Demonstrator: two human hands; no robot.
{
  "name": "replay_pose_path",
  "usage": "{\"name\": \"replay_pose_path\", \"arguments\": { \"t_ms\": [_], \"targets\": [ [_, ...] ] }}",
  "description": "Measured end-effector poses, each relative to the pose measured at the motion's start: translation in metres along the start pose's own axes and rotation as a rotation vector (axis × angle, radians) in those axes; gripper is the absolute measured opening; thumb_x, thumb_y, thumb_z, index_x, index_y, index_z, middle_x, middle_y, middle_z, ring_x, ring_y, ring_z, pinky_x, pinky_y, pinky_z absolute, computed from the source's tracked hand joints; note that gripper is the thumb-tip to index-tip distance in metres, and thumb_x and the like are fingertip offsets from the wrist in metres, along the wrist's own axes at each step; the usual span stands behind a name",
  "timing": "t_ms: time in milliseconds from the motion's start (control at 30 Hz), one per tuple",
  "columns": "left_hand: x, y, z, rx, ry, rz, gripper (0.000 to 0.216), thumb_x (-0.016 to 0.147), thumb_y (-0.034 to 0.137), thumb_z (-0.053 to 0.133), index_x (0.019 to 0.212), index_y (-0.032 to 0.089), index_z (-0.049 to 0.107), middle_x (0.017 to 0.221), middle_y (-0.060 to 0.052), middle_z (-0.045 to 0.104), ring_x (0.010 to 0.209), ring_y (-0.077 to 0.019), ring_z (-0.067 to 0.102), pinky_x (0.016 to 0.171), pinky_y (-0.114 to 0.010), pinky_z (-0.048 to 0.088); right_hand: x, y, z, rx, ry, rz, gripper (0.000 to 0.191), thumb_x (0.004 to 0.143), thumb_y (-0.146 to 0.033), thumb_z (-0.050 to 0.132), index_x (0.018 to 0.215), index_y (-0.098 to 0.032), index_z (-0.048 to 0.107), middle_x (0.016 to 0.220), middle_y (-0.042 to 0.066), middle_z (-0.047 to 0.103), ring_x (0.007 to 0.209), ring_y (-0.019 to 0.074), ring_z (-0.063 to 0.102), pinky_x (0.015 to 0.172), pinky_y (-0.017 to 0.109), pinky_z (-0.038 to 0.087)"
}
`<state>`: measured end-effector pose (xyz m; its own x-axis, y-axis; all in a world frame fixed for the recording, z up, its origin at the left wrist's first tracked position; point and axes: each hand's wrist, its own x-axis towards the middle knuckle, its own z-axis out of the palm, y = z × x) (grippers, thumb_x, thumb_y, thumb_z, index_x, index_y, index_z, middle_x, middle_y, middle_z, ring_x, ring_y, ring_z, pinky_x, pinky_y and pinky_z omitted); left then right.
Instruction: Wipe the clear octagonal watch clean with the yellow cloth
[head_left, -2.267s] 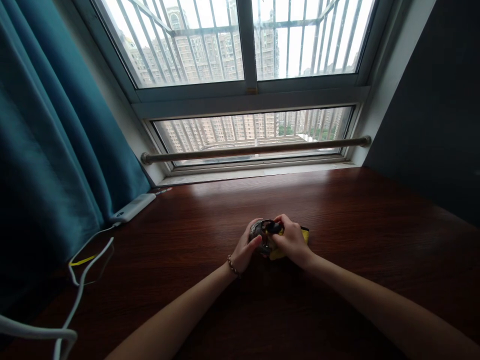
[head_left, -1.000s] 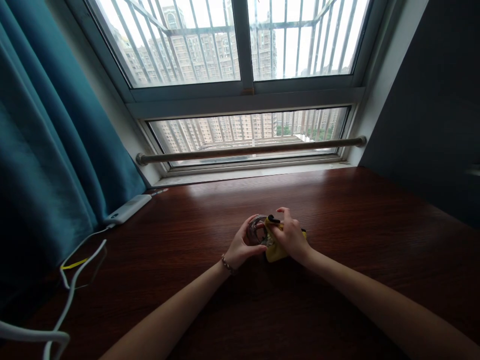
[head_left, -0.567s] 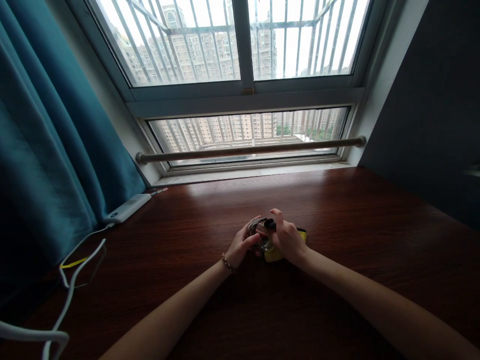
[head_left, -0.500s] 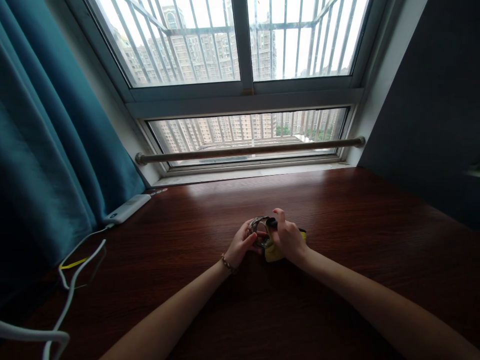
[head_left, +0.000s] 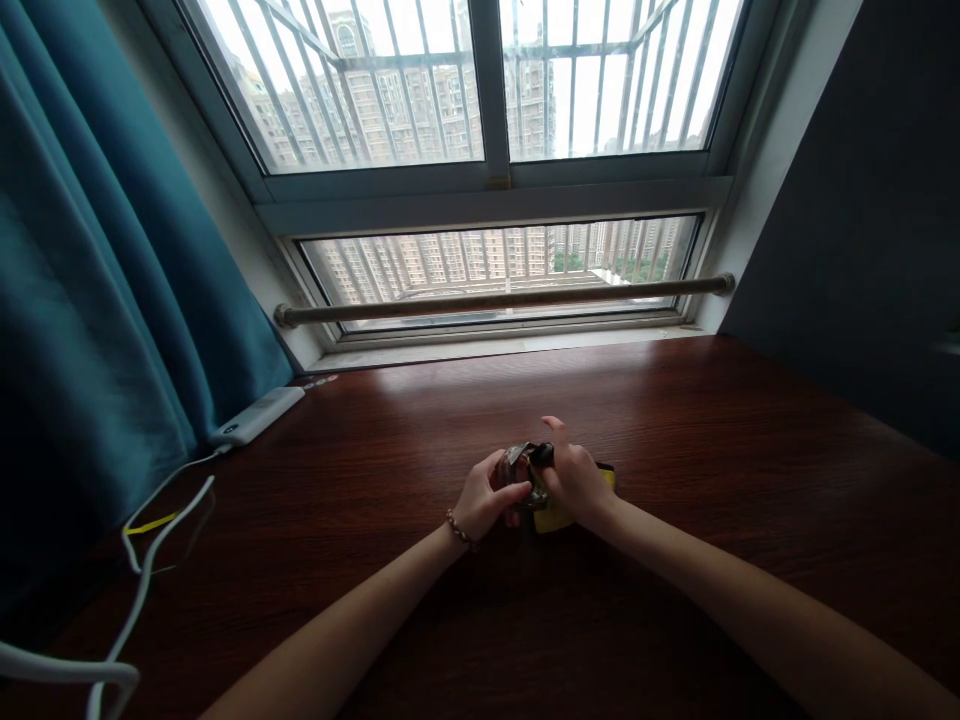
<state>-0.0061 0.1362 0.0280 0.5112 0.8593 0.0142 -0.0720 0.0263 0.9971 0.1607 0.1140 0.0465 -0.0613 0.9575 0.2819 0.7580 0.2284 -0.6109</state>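
Note:
Over the middle of a dark wooden table (head_left: 675,420), my left hand (head_left: 486,498), with a bead bracelet at the wrist, cups a small round glass object (head_left: 520,468). My right hand (head_left: 576,480) presses a yellow cloth (head_left: 559,513) with a black part against that object from the right. The two hands touch around it, so most of the glass is hidden. What the black part is I cannot tell.
A white power bank (head_left: 256,417) lies at the table's back left, with white cables (head_left: 142,590) trailing toward the near left edge. A teal curtain (head_left: 97,280) hangs on the left. A barred window (head_left: 495,150) and a wooden rail (head_left: 502,298) run behind the table.
Both hands stay in the same spot. The right hand has shifted the cloth over the glass object, and the left fingers have turned it slightly.

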Motion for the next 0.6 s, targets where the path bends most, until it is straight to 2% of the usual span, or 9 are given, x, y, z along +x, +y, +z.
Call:
{"name": "replay_pose_path", "arguments": {
  "t_ms": [100, 200, 300, 400, 533, 567, 600],
  "targets": [
    [0.004, -0.005, -0.005, -0.019, -0.036, -0.021, 0.028, 0.084, 0.034, 0.059, 0.100, 0.011, 0.054, 0.065, 0.003, 0.058, 0.039, -0.0040, 0.048, 0.034, -0.015, 0.038, -0.004, 0.001, 0.002, -0.052, 0.010, -0.023, 0.045, 0.086, -0.023, 0.037, 0.128, -0.007, 0.034, 0.075, 0.012, 0.065, 0.071, 0.0270, 0.063, 0.062, 0.031, 0.039],
    [0.012, -0.012, -0.014, -0.069, -0.062, -0.058, 0.032, 0.092, 0.041, 0.045, 0.092, 0.011, 0.056, 0.063, 0.004, 0.053, 0.041, -0.0031, 0.043, 0.036, -0.015, 0.036, -0.005, -0.001, 0.001, 0.035, 0.062, -0.033, 0.039, 0.090, -0.031, 0.033, 0.123, -0.012, 0.040, 0.075, 0.010, 0.065, 0.070, 0.0254, 0.063, 0.062, 0.030, 0.039],
    [0.016, -0.016, -0.019, -0.111, -0.084, -0.083, 0.038, 0.092, 0.046, 0.042, 0.089, 0.011, 0.057, 0.061, 0.004, 0.051, 0.043, -0.0042, 0.043, 0.039, -0.017, 0.038, -0.003, -0.004, -0.002, 0.157, 0.073, 0.043, 0.048, 0.083, -0.032, 0.047, 0.126, -0.014, 0.038, 0.069, 0.005, 0.062, 0.066, 0.0218, 0.059, 0.063, 0.028, 0.038],
    [0.015, -0.018, -0.019, -0.123, -0.096, -0.063, 0.038, 0.092, 0.046, 0.042, 0.090, 0.011, 0.057, 0.062, 0.003, 0.051, 0.044, -0.0044, 0.044, 0.041, -0.018, 0.038, -0.001, -0.004, -0.002, 0.230, 0.001, 0.134, 0.066, 0.072, -0.023, 0.056, 0.132, -0.010, 0.031, 0.069, 0.004, 0.060, 0.065, 0.0198, 0.056, 0.064, 0.027, 0.039],
    [0.012, -0.017, -0.012, -0.114, -0.076, 0.045, 0.027, 0.089, 0.036, 0.052, 0.099, 0.011, 0.055, 0.070, 0.002, 0.054, 0.047, -0.0044, 0.045, 0.041, -0.017, 0.039, 0.000, 0.000, 0.000, 0.176, 0.051, 0.149, 0.057, 0.073, -0.020, 0.049, 0.128, -0.009, 0.036, 0.069, 0.005, 0.057, 0.063, 0.0190, 0.052, 0.065, 0.028, 0.038],
    [0.011, -0.016, -0.009, -0.114, -0.061, 0.083, 0.029, 0.084, 0.032, 0.060, 0.104, 0.013, 0.053, 0.075, 0.002, 0.056, 0.051, -0.0052, 0.049, 0.045, -0.017, 0.042, 0.000, 0.002, 0.001, 0.171, 0.075, 0.162, 0.054, 0.074, -0.020, 0.048, 0.126, -0.010, 0.038, 0.070, 0.005, 0.057, 0.064, 0.0193, 0.052, 0.066, 0.029, 0.038],
    [0.011, -0.015, -0.006, -0.117, -0.043, 0.118, 0.039, 0.076, 0.025, 0.069, 0.109, 0.014, 0.051, 0.083, 0.000, 0.058, 0.059, -0.0067, 0.054, 0.051, -0.018, 0.045, 0.000, 0.002, 0.001, 0.173, 0.095, 0.179, 0.052, 0.074, -0.021, 0.048, 0.124, -0.011, 0.040, 0.072, 0.007, 0.057, 0.065, 0.0198, 0.052, 0.066, 0.029, 0.038]
  ]
}}
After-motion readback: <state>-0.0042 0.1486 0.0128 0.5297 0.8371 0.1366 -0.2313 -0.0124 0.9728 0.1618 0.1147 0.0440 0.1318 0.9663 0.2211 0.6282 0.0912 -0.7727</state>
